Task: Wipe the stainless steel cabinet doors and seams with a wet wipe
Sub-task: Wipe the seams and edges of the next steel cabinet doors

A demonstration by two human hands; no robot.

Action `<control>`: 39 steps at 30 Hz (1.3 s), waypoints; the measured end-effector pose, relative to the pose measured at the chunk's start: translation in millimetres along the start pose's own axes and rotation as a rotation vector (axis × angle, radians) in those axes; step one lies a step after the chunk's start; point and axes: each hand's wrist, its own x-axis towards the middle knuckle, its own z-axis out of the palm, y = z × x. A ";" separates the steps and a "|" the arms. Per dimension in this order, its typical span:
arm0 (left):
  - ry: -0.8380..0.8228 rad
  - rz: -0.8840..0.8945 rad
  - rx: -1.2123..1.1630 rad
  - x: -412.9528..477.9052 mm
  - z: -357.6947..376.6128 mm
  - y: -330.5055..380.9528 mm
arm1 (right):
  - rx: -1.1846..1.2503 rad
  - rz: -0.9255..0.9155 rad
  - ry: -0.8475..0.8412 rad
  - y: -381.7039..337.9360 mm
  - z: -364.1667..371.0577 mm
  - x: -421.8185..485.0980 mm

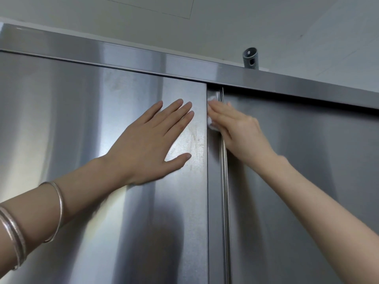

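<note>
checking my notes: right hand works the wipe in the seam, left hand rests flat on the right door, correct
Not quite: the head view shows the left hand flat on the left door, not the right. The right hand does work the wipe in the seam.

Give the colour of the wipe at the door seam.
White wet wipe; the head view shows it.

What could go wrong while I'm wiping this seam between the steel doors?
The left hand lies flat on the left door, so it may leave fresh prints beside the smudges already there. The right hand presses the wet wipe into the seam; if a door shifts, fingers could get pinched.
</note>
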 end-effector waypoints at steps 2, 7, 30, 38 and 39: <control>-0.005 0.008 0.006 0.1 -0.3 -0.5 | 0.002 0.030 -0.027 7.7 -1.7 23.4; -0.020 0.020 0.027 -0.9 0.6 -0.6 | 0.005 0.043 0.066 -14.1 10.2 -14.3; -0.029 -0.043 -0.096 -107.8 10.5 111.4 | 0.182 -0.028 0.261 -29.4 19.9 -69.3; -0.056 -0.043 -0.061 -106.6 8.4 111.3 | 0.280 -0.140 0.127 -47.0 14.1 -130.1; -0.055 -0.044 -0.057 -106.8 9.2 111.2 | 0.293 -0.123 0.125 -39.3 11.8 -113.7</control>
